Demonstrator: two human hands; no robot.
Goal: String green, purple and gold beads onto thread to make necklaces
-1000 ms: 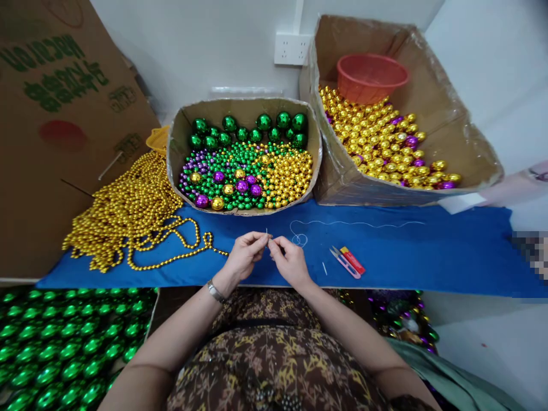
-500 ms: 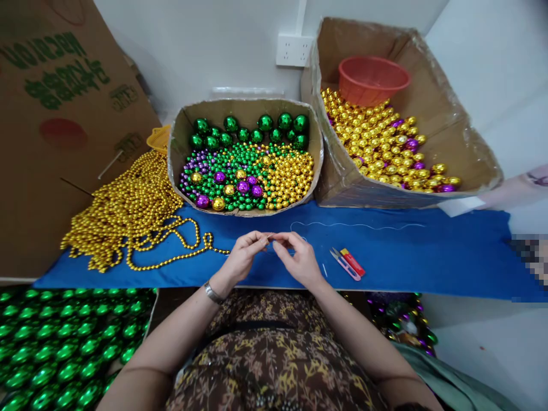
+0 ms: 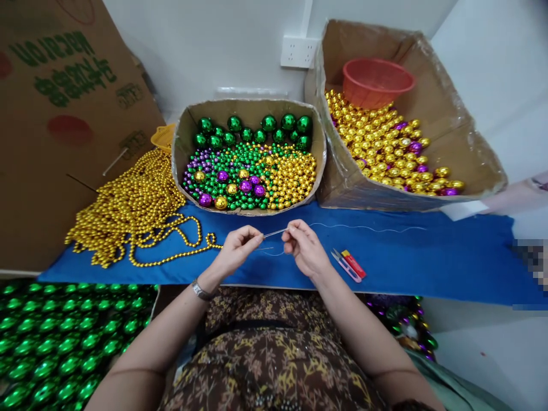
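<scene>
My left hand (image 3: 240, 245) and my right hand (image 3: 303, 246) are both closed in a pinch over the blue cloth. Between their fingertips a thin thread (image 3: 275, 233) is stretched straight; whether a needle is part of it I cannot tell. From the right hand, a pale wavy length of the same thread trails across the cloth to the right, and a loose piece hangs below the hands. A string of gold beads (image 3: 171, 261) runs up to the left hand's wrist side. Right of my right hand lie pink-handled thread snips (image 3: 346, 265) against a red and yellow packet (image 3: 354, 264).
A cut-down carton (image 3: 250, 212) of green, purple and gold beads stands behind my hands. To its right is a taller carton (image 3: 432, 197) of gold beads with a red basket (image 3: 379, 83). Gold bead strands (image 3: 128, 194) are heaped left. Large green balls (image 3: 55, 337) lie below the table edge.
My hands have moved apart, the right one slightly up, so that the thread now shows stretched between them. The whole view has shifted a little.
</scene>
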